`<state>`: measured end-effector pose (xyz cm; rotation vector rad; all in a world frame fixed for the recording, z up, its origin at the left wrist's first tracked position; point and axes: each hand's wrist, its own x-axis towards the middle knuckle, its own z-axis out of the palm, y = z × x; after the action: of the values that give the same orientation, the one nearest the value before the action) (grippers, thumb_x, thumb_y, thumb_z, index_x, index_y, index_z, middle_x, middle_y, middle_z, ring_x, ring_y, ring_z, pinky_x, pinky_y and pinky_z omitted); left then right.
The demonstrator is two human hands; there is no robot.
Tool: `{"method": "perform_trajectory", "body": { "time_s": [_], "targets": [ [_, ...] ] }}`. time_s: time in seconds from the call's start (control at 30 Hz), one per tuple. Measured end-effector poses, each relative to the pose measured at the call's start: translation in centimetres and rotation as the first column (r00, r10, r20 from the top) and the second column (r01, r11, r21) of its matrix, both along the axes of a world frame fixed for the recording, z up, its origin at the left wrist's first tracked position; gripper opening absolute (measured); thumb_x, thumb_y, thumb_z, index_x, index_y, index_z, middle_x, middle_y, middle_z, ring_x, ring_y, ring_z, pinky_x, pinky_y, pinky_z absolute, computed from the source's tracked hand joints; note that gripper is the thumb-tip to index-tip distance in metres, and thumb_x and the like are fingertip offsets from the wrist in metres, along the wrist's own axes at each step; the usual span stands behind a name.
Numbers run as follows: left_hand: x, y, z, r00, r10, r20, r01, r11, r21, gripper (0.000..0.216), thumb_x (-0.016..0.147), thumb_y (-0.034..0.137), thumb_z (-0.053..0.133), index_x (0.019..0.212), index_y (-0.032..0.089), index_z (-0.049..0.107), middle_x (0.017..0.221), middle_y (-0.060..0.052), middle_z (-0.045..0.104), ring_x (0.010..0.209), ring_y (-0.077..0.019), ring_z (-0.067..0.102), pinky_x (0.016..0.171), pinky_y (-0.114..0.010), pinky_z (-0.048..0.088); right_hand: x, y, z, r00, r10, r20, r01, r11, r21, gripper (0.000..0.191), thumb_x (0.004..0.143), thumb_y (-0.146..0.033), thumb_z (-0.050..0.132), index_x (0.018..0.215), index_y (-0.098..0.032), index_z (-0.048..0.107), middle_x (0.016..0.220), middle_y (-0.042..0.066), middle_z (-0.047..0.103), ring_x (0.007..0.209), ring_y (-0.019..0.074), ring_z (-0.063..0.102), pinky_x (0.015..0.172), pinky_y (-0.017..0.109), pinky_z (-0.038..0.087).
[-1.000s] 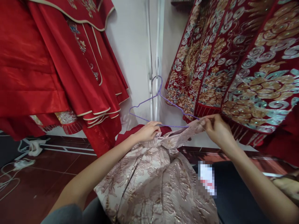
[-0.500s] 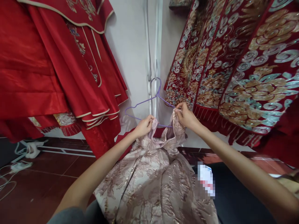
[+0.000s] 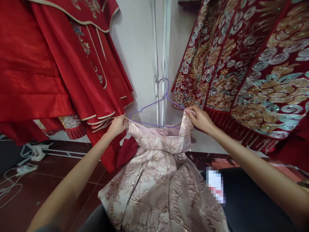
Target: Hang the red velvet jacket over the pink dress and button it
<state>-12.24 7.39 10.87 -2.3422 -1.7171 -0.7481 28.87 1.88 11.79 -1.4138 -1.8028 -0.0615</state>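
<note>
L hand [image 3: 118,125] mid-frame, a bit L of ctr, fingertips pinched tight – R hand [image 3: 201,120] R of ctr, approx. same ht., also pinching. Hands well apart. L forearm [image 3: 79,180] slants up from btm L; R forearm [image 3: 248,161] slants up-L from lower R edge – both bare.

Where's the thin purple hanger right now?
In the head view, the thin purple hanger is near the middle, in front of white upright poles, at the neckline of the shiny pink floral dress, between the left hand and the right hand.
</note>
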Motion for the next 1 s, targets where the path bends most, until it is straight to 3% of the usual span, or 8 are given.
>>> {"method": "perform_trajectory", "body": {
  "time_s": [0.27, 0.47, 0.87, 1.0],
  "targets": [
    [0.4, 0.2, 0.2, 0.995, 0.061, -0.080, -0.062, 0.998, -0.007, 0.032, 0.081, 0.015, 0.042, 0.100, 0.015, 0.067, 0.099, -0.013, 0.074, 0.096, -0.0277, 0.069, 0.081, -0.033, 0.051, 0.3, -0.2, 0.4, 1.000, 0.008, 0.003, -0.008, 1.000, -0.019, 0.024, 0.092, -0.037, 0.048, 0.101, -0.018, 0.059, 0.102, 0.011, 0.071, 0.092, 0.0235, 0.066, 0.078, 0.030, 0.046],
    [0.8, 0.6, 0.5, 0.984, 0.108, -0.145, -0.113, 0.993, -0.026, 0.032, 0.083, 0.015, 0.042, 0.103, 0.016, 0.067, 0.099, -0.012, 0.074, 0.096, -0.0251, 0.069, 0.083, -0.030, 0.051, 0.5, 0.2, 0.1, 1.000, 0.023, -0.004, -0.023, 1.000, 0.007, 0.024, 0.092, -0.039, 0.048, 0.098, -0.018, 0.058, 0.098, 0.011, 0.071, 0.087, 0.0248, 0.066, 0.076, 0.032, 0.046],
    [0.2, -0.3, 0.2, 0.985, 0.104, -0.138, -0.106, 0.994, -0.008, 0.030, 0.086, 0.016, 0.043, 0.103, 0.017, 0.066, 0.102, -0.010, 0.073, 0.096, -0.0258, 0.069, 0.081, -0.031, 0.050, 0.8, 0.8, -0.3, 0.998, 0.046, -0.043, -0.043, 0.996, 0.072, 0.024, 0.090, -0.043, 0.049, 0.094, -0.021, 0.056, 0.098, 0.013, 0.069, 0.087, 0.0272, 0.065, 0.078, 0.038, 0.048],
    [0.7, 0.7, 1.1, 0.996, 0.046, -0.079, -0.042, 0.997, 0.059, 0.027, 0.088, 0.020, 0.043, 0.104, 0.019, 0.065, 0.100, -0.008, 0.074, 0.094, -0.0239, 0.069, 0.080, -0.031, 0.050, 1.0, 0.7, -0.3, 0.997, 0.070, -0.027, -0.068, 0.995, 0.074, 0.026, 0.090, -0.045, 0.049, 0.094, -0.021, 0.057, 0.094, 0.011, 0.069, 0.084, 0.0256, 0.064, 0.078, 0.036, 0.047]
  ]
}}
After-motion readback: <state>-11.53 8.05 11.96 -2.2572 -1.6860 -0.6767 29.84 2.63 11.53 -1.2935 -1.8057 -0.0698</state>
